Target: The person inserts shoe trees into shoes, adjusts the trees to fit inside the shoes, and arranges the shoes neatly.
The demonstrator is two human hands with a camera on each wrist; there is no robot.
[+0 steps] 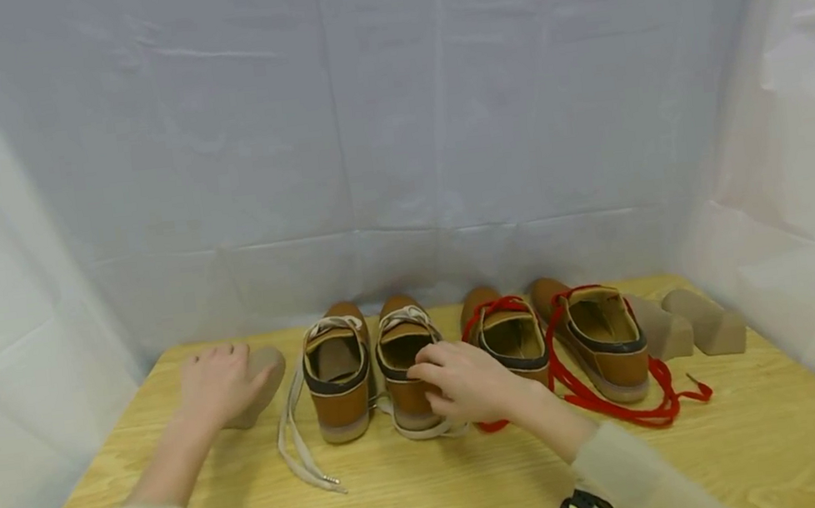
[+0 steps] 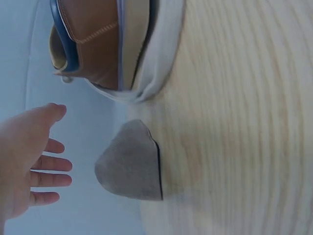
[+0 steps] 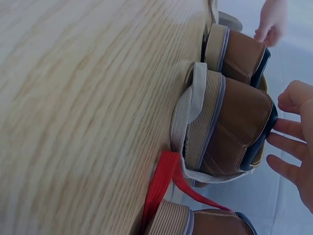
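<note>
Four brown shoes stand in a row on a wooden table (image 1: 435, 494), heels toward me. The left two (image 1: 338, 383) (image 1: 397, 347) have beige laces, the right two (image 1: 511, 334) (image 1: 606, 340) red laces. My right hand (image 1: 459, 378) is at the heel of the second shoe (image 3: 234, 127); its fingers (image 3: 283, 128) are fairly straight and touch the dark heel rim. My left hand (image 1: 218, 380) hovers flat, fingers straight (image 2: 34, 156), just over a grey-brown wedge-shaped block (image 2: 132, 166) left of the first shoe (image 2: 98, 44).
Two more grey-brown wedge blocks (image 1: 661, 330) (image 1: 710, 328) lie at the right end of the row. Loose beige laces (image 1: 302, 450) and red laces (image 1: 643, 403) trail toward me on the table. White cloth walls close in the back and both sides.
</note>
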